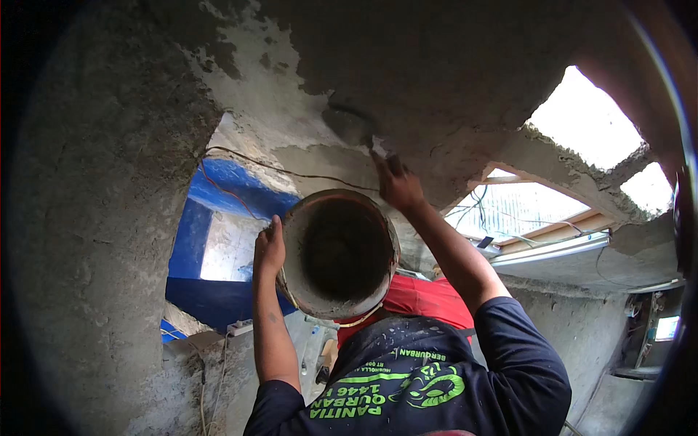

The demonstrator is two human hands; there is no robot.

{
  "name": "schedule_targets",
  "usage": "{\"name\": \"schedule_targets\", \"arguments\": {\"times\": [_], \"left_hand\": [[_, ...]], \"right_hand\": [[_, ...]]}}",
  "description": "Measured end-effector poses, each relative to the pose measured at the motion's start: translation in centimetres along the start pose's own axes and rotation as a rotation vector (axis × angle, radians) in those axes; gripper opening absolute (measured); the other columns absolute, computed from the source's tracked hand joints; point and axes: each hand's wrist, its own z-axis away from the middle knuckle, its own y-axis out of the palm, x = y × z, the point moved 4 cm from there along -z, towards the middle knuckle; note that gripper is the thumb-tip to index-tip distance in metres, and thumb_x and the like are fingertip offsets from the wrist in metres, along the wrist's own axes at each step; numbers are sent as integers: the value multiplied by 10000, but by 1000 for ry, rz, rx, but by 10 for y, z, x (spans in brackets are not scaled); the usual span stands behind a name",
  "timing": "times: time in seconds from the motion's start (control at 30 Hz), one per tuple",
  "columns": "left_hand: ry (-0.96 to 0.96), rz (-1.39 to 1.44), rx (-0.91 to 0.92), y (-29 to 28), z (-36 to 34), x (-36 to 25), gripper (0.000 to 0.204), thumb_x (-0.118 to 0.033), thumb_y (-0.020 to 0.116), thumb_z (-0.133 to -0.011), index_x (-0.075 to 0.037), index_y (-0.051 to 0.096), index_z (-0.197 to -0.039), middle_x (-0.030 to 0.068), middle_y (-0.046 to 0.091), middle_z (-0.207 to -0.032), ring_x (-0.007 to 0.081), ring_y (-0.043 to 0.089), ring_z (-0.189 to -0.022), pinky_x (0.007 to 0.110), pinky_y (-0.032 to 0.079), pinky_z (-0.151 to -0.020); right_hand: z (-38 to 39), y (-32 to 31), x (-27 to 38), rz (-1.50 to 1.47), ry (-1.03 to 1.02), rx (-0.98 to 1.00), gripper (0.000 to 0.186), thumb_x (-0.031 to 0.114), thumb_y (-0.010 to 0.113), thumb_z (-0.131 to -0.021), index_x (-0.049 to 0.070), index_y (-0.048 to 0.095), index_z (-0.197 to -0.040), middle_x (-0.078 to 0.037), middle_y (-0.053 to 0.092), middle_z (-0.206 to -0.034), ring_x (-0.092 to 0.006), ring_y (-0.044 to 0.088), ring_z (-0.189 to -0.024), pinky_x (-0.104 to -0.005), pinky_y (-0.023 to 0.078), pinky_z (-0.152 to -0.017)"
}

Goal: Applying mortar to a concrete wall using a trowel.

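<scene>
My left hand (270, 247) grips the left side of a round, mortar-stained bucket (336, 258) with a dark interior, lifted in front of me. Above and to its right, my right hand (400, 185) holds the handle of a metal trowel (350, 125), whose blurred blade is against or very close to a rough concrete surface (436, 102). That surface is patchy, with darker grey plaster around the trowel and a lighter, uneven patch to its left. A thin cable (313, 174) runs across it just below the blade.
Blue-painted surfaces (222, 291) show in an opening at left, with cables hanging below. Bright, rough-edged openings (582, 116) are at upper right, above wires and a long white strip (552, 245). Red fabric (429, 298) shows behind the bucket, and grey walls (574, 334) stand around.
</scene>
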Motion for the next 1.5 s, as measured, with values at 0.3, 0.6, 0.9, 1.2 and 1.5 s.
{"name": "schedule_targets", "arguments": {"times": [0.3, 0.6, 0.9, 1.2, 1.5], "left_hand": [[-53, 15, -21, 1, -3, 19, 840, -688, 395, -989, 93, 662, -1150, 325, 675, -1137, 476, 620, -1122, 489, 463, -946], [-8, 102, 117, 2, -6, 9, 796, -653, 393, -1008, 87, 677, -1086, 310, 693, -1056, 467, 641, -1056, 485, 476, -905], [-20, 24, -10, 4, 4, -2, 783, -654, 411, -1002, 81, 678, -1026, 331, 673, -1031, 496, 621, -1054, 494, 470, -909], [-29, 86, 36, -4, 1, 16, 824, -677, 402, -995, 107, 654, -984, 312, 675, -978, 469, 636, -983, 487, 474, -894], [-43, 4, 36, -7, 14, -14, 755, -630, 385, -1018, 61, 687, -988, 301, 690, -1027, 477, 633, -1041, 494, 469, -911]], "right_hand": [[106, 28, -46, -43, 281, 404, 662, 119, 589, -876, 249, 450, -1511, -260, 633, -1152, -454, 685, -900, -513, 591, -722], [-18, -78, 5, -318, 38, -305, 528, 142, 587, -934, 122, 494, -1453, -192, 663, -1003, -434, 669, -745, -514, 570, -618], [-5, -4, 5, 69, -18, 245, 617, 115, 574, -901, 209, 453, -1498, -221, 644, -1081, -410, 704, -816, -488, 592, -616], [-4, -29, -24, 74, 26, -2, 725, 93, 560, -857, 289, 395, -1535, -205, 615, -1105, -424, 690, -785, -498, 596, -631], [55, -26, -19, -33, 67, 83, 616, 123, 582, -877, 228, 473, -1474, -175, 640, -1029, -420, 683, -713, -510, 572, -557]]}}
